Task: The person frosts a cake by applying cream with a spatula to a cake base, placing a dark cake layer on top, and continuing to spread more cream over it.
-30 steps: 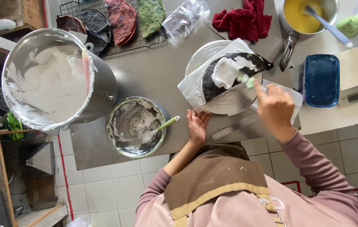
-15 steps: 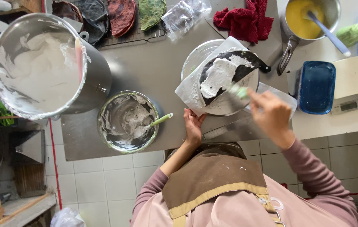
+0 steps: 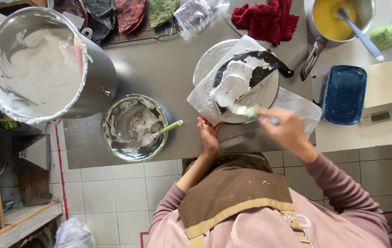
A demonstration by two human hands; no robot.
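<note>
A dark flat cake layer [image 3: 264, 64] lies on white paper [image 3: 201, 98] on a round metal stand [image 3: 205, 59]. White cream [image 3: 235, 80] covers much of the layer. My right hand [image 3: 288, 131] grips a pale green-handled spatula [image 3: 246, 111], its blade at the near edge of the cream. My left hand [image 3: 209, 138] rests with fingers apart against the near edge of the paper and stand, holding nothing.
To the left stand a metal bowl [image 3: 113, 142] smeared with cream with a green spatula [image 3: 168, 127] in it, and a big pot [image 3: 104, 78] of white cream. A saucepan of yellow sauce [image 3: 313, 55], a blue box [image 3: 345, 94], a scale [image 3: 382, 98], a red cloth [image 3: 265, 20] and coloured crepes on a rack [image 3: 131, 14] lie around.
My right hand has drawn the spatula from the far right of the layer to its near left edge, and the cream now covers more of it. My left hand has stayed at the stand's edge.
</note>
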